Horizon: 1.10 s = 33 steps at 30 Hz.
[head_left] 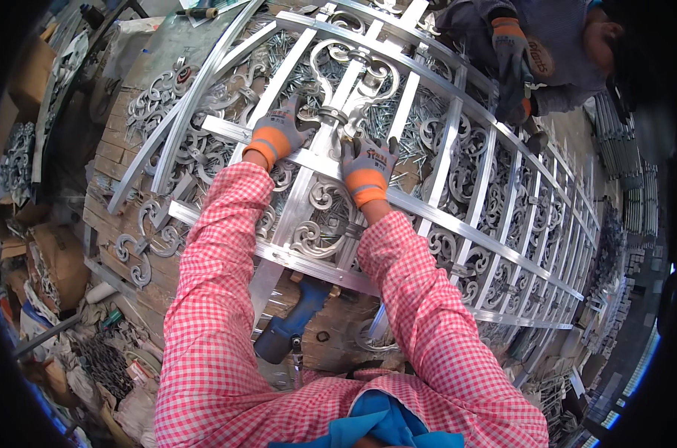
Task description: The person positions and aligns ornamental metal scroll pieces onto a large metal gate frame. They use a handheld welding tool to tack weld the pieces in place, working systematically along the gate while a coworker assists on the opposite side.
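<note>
A silver metal railing panel (495, 231) with bars and scroll ornaments lies across a wooden bench. My left hand (277, 134), in a grey and orange glove, rests on its crossrail with thumb and forefinger spread apart. On the other side of a central upright bar (325, 142), my right hand (370, 168) wears the same glove. Its fingers bend down by the crossrail, and whatever is between them is hidden. Just beyond both hands stands a pair of curled scrolls (379, 82) joined by a collar (332, 114). A blue cordless drill (297, 317) lies near my body, partly beneath the panel's near rail.
Heaped screws (406, 138) and loose scrolls (163, 93) lie under and beside the panel. Long metal strips (193, 112) lean at the left. Across the panel, a co-worker's gloved hand (509, 45) hangs near its far edge. Cardboard and scrap (58, 261) crowd the left side.
</note>
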Each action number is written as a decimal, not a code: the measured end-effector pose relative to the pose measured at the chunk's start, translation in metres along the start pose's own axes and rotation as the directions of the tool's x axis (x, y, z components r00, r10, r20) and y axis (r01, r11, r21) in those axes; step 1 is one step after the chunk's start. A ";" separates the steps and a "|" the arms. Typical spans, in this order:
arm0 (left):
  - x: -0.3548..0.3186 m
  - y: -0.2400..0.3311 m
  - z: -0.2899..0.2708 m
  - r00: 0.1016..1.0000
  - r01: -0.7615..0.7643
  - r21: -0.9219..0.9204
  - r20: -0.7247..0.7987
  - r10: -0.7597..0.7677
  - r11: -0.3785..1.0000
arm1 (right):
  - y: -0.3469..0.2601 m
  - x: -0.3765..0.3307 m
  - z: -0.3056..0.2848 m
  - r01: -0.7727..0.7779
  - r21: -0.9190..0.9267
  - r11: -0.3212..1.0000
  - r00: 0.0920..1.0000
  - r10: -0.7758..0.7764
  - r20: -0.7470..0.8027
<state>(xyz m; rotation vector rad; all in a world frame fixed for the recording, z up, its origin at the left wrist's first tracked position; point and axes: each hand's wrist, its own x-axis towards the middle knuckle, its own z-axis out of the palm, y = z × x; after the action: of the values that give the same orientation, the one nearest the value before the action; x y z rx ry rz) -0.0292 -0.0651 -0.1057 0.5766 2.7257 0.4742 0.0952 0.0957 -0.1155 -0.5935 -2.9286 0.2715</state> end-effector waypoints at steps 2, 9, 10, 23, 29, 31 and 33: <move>-0.002 0.007 -0.003 1.000 0.000 0.014 0.008 0.000 1.000 | 0.003 -0.002 0.004 0.012 0.016 1.000 0.995 -0.010 -0.101; -0.007 0.005 -0.006 1.000 0.006 -0.013 0.018 -0.006 1.000 | -0.005 -0.002 0.003 -0.042 0.064 0.997 0.998 0.045 -0.051; -0.006 0.007 -0.005 1.000 -0.024 -0.022 -0.001 0.024 0.999 | 0.007 -0.001 0.018 -0.007 0.031 1.000 0.990 0.011 -0.142; -0.010 0.007 -0.013 0.996 -0.026 -0.017 0.080 0.027 1.000 | 0.008 0.002 0.012 -0.036 -0.036 0.999 0.999 0.038 0.040; -0.008 -0.002 -0.003 1.000 -0.022 0.027 -0.010 0.022 0.999 | -0.017 0.000 -0.014 -0.029 -0.057 0.998 0.994 0.035 0.104; -0.008 0.008 -0.016 0.997 0.028 -0.011 0.068 -0.027 1.000 | -0.007 0.001 -0.002 -0.034 -0.046 0.998 0.998 0.036 0.060; -0.002 0.004 -0.012 0.995 0.035 -0.003 0.089 -0.035 0.999 | -0.007 0.001 0.001 -0.009 -0.046 0.999 1.000 0.009 -0.010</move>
<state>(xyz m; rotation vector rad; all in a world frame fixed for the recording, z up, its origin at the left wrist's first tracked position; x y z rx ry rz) -0.0301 -0.0654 -0.0932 0.5345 2.6446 0.4353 0.0916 0.0895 -0.1150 -0.6126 -2.9304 0.2023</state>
